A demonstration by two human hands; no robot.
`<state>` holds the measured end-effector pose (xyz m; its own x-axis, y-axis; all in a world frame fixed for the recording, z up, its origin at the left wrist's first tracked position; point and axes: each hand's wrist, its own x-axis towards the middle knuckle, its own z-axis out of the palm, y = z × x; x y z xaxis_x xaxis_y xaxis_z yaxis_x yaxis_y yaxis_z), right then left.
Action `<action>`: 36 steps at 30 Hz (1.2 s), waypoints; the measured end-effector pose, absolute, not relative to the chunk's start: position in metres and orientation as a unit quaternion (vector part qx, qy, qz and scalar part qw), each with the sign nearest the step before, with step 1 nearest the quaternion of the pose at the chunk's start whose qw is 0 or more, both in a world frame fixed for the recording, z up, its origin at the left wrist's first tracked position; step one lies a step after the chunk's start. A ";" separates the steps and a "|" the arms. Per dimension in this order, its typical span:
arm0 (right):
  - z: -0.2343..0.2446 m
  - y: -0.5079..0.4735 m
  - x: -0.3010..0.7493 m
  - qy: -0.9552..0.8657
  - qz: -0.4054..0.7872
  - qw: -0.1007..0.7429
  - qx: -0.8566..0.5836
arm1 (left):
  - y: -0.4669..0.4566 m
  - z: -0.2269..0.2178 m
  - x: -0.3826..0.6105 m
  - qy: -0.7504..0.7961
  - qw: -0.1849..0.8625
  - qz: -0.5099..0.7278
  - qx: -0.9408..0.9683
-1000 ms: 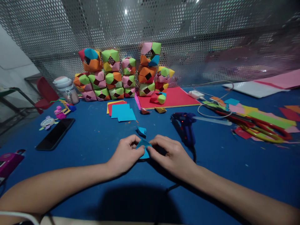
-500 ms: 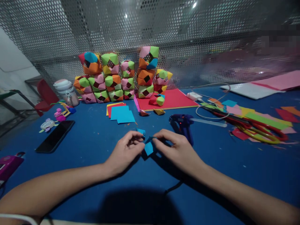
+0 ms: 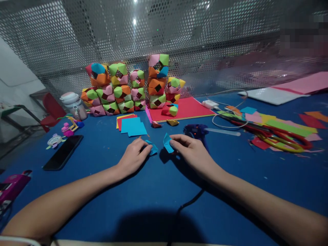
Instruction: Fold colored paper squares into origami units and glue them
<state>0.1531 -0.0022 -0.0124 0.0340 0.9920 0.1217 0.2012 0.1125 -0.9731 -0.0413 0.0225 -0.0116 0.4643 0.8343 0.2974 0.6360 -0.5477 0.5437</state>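
Note:
Between the thumb and fingers of my right hand [image 3: 191, 148] is a folded blue paper piece [image 3: 167, 142], held up off the table. My left hand [image 3: 134, 153] pinches a second blue folded paper [image 3: 153, 148] close to the tabletop, and a gap separates the two pieces. Just behind my right hand lies a dark blue glue gun [image 3: 196, 130] with a small orange light and a clear glue stick at its back. Blue paper squares [image 3: 133, 125] rest on red and yellow ones beyond my left hand. Two folded pieces, one red [image 3: 155, 124] and one yellow [image 3: 173, 122], lie farther back.
Stacked paper balls [image 3: 121, 94] stand before a perforated metal panel [image 3: 189, 44]. On the right are scissors [image 3: 287, 136] among paper scraps, and a white cable [image 3: 217, 119]. A phone [image 3: 64, 152], a jar [image 3: 73, 106] and a purple object [image 3: 14, 186] are on the left.
My hands have moved apart, each with a blue paper piece. The right one has lifted and turned its piece. The view has shifted slightly.

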 end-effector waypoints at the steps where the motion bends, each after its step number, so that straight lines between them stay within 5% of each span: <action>1: -0.013 -0.002 0.153 -0.561 0.411 0.488 -0.527 | 0.022 -0.012 -0.042 0.446 0.183 0.283 0.829; 9: -0.015 -0.002 0.150 -0.578 0.420 0.471 -0.518 | 0.020 -0.016 -0.045 0.437 0.168 0.348 0.812; 36: -0.018 -0.015 0.142 -0.723 0.375 0.431 -0.390 | 0.005 -0.018 -0.032 0.440 0.408 0.372 0.708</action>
<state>0.1423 -0.0150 -0.0183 -0.3254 0.8860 0.3303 0.2408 0.4155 -0.8772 -0.0316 0.0048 -0.0178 0.3363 0.9266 0.1683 0.3196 -0.2804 0.9051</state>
